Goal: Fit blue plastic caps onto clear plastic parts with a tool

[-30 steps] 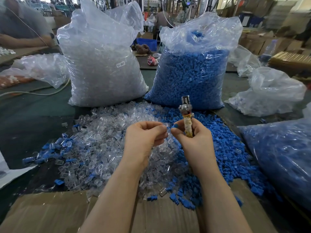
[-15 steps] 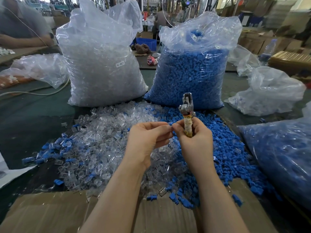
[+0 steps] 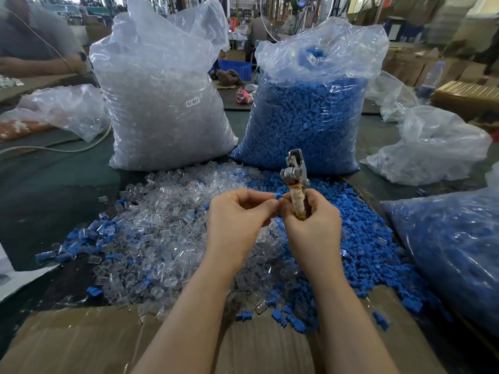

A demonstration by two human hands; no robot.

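My left hand (image 3: 237, 220) hovers over the heap of clear plastic parts (image 3: 162, 230), fingers curled, pinching a small piece whose blue cap (image 3: 278, 196) shows at the fingertips. Any clear part between the fingers is hidden. My right hand (image 3: 313, 225) grips the tape-wrapped handle of a metal tool (image 3: 294, 174) that stands upright, its jaws pointing up. The thumbs and fingertips of both hands meet at the cap. Loose blue caps (image 3: 364, 238) lie heaped to the right of the clear parts.
A tall bag of clear parts (image 3: 162, 103) and a tall bag of blue caps (image 3: 310, 112) stand behind the heaps. Another bag of blue pieces (image 3: 453, 252) lies at right. Cardboard (image 3: 81, 344) lies at the near edge. A person's arm (image 3: 40, 63) rests far left.
My two hands have closed together, so the fingertips now meet at the blue cap. The tool has stayed upright in my right hand.
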